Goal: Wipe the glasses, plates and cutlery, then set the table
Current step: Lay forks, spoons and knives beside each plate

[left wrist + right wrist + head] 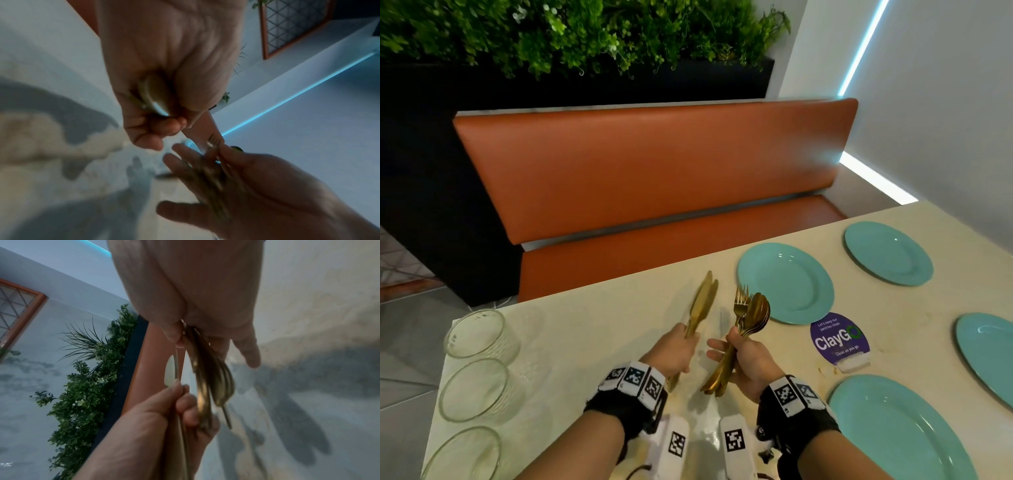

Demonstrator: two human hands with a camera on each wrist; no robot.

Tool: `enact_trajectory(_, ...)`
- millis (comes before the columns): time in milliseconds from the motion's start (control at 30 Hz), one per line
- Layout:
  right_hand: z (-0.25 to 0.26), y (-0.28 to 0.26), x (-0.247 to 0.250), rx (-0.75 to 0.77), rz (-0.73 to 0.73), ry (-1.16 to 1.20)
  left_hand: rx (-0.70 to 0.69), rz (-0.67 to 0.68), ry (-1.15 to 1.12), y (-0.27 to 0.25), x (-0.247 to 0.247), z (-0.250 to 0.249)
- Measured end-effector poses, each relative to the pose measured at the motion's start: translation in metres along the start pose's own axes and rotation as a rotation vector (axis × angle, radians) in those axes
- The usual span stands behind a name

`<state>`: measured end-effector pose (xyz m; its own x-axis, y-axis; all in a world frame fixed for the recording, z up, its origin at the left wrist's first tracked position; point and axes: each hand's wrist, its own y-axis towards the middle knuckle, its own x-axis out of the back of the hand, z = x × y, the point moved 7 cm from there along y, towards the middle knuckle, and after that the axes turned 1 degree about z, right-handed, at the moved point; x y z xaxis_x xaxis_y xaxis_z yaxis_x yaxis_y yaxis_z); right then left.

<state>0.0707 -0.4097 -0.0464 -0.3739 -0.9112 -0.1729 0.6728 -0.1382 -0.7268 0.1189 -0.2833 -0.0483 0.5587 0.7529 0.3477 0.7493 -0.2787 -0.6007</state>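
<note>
Cutlery in a gold-coloured metal is held above the worktop point(571, 342), split between the two hands. The knives point(702, 305) are gripped by their handles in the left hand point(671, 353), blades pointing up toward 12 o'clock and blurred in the head view. The forks and spoons point(751, 313) are bunched in the right hand point(748, 356), pinched between thumb and palm, while the other fingers are stretched out toward the left hand. Four teal plates are already laid out flat on the worktop: one point(786, 284) at 1 o'clock of the hands, a second point(888, 253) farther off at 2 o'clock, a third point(986, 349) at 3 o'clock, cut by the frame edge, and a fourth point(893, 431) at 4 o'clock. Three clear glasses point(479, 363) are grouped in a row along the worktop's edge at 9 o'clock, not yet given out to the places. By this layout the plates are judged to be set; the cutlery is being sorted for laying beside them, and the glasses are left to be placed. Whether wiping is finished cannot be told, as no cloth is seen. The plates are smooth, glossy and round with a broad rim; the worktop is pale and stone-like with faint mottling. A purple round sign point(839, 337) stands between the plates.
</note>
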Motion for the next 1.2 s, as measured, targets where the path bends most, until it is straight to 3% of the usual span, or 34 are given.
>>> enact_trajectory(167, 0.005, -0.014, 0.009, -0.015, -0.025, -0.151, -0.066, 0.077, -0.066, -0.019, -0.037, -0.022)
enact_trajectory(367, 0.011, -0.033, 0.019, 0.078, 0.003, -0.289, -0.129, 0.167, -0.174, -0.017, -0.065, -0.018)
enact_trajectory(567, 0.015, -0.053, 0.027, 0.131, 0.012, -0.396, -0.162, 0.295, -0.338, -0.052, -0.076, -0.04)
enact_trajectory(733, 0.014, -0.062, 0.028, 0.18, -0.044, -0.468, -0.215, 0.297, -0.292, -0.066, -0.077, -0.049)
enact_trajectory(933, 0.015, -0.081, 0.028, 0.151, -0.001, -0.567, -0.288, 0.335, -0.218, -0.077, -0.078, -0.054)
enact_trajectory(1200, 0.005, -0.097, 0.026, 0.085, 0.028, -0.464, -0.323, 0.357, -0.24, -0.089, -0.078, -0.054)
